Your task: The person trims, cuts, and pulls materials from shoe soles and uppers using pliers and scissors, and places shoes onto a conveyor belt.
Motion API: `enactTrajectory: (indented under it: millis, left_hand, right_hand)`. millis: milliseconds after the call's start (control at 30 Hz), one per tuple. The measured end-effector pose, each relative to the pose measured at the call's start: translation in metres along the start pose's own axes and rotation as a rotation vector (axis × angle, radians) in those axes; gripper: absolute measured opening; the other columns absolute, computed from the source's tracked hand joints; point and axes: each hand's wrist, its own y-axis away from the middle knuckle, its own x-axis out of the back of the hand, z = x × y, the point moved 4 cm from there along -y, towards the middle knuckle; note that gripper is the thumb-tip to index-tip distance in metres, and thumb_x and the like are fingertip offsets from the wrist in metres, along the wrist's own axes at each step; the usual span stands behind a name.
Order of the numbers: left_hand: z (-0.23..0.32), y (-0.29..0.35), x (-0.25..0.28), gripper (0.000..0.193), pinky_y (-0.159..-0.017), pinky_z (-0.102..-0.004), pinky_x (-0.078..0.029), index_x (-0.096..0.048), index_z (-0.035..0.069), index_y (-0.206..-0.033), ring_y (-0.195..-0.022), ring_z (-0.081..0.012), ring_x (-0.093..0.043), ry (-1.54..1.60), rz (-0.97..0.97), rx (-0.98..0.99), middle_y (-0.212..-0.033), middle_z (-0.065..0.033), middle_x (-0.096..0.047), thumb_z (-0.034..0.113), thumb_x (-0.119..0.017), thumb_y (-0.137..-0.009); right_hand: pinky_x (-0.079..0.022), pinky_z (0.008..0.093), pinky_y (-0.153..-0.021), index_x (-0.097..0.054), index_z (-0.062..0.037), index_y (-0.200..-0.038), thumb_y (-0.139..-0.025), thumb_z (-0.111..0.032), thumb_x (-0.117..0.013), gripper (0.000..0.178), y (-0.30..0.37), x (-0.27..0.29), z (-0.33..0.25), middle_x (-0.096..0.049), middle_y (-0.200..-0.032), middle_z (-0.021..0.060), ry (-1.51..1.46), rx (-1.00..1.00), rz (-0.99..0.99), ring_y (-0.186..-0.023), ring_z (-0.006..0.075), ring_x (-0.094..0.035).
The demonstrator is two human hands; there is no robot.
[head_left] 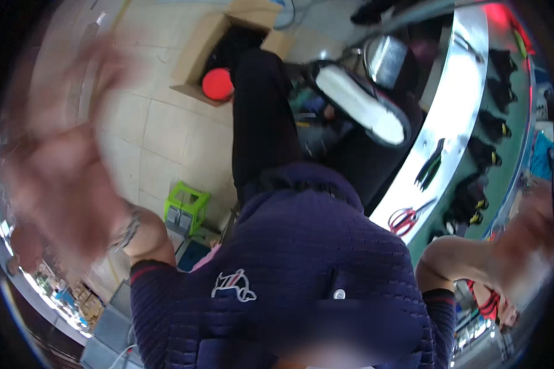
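Both my hands are raised wide of my body, away from the work surface, and blurred by motion. My left hand (68, 190) is on the left side, its smeared fingers stretched out and apart, with nothing seen in it. At the far right edge my right hand (529, 246) is too smeared to make out its fingers. Above my lap lies a dark shoe piece with a white sole-shaped face (360, 104), beside a shiny metal cylinder (385, 60); neither hand touches them. Red-handled scissors (404, 221) and dark green-handled pliers (429, 165) rest on a white shelf (455, 104).
Along the right runs a green belt (516, 132) with several black shoe pieces (485, 152) on it. A cardboard box (188, 64) with dark contents and a red round object (217, 84) stands on the tiled floor. A green stool (191, 206) is at left. Another person (492, 301) appears at lower right.
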Motion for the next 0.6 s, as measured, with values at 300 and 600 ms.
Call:
enactTrajectory:
  millis: [300, 600]
  left_hand:
    - [-0.121, 0.105, -0.104, 0.014, -0.066, -0.0275, -0.049, -0.066, 0.005, -0.092, -0.071, -0.0189, -0.059, -0.290, -0.457, 0.527, -0.084, -0.0081, -0.058, 0.007, -0.068, -0.078]
    - [-0.126, 0.124, -0.098, 0.019, -0.066, -0.0316, -0.049, -0.059, 0.001, -0.092, -0.073, -0.0231, -0.060, -0.207, -0.248, 0.838, -0.083, -0.0095, -0.057, 0.004, -0.068, -0.075]
  right_hand:
    - [-0.052, 0.0337, -0.072, -0.069, -0.0038, -0.088, -0.085, -0.010, -0.061, 0.010, 0.116, -0.215, 0.099, -0.066, -0.084, 0.0113, -0.396, -0.636, -0.406, -0.077, 0.0241, -0.064]
    - [-0.053, 0.0330, -0.076, -0.064, -0.0024, -0.095, -0.079, -0.021, -0.071, 0.025, 0.117, -0.228, 0.122, -0.063, -0.095, 0.0103, -0.436, -0.686, -0.540, -0.083, 0.0205, -0.063]
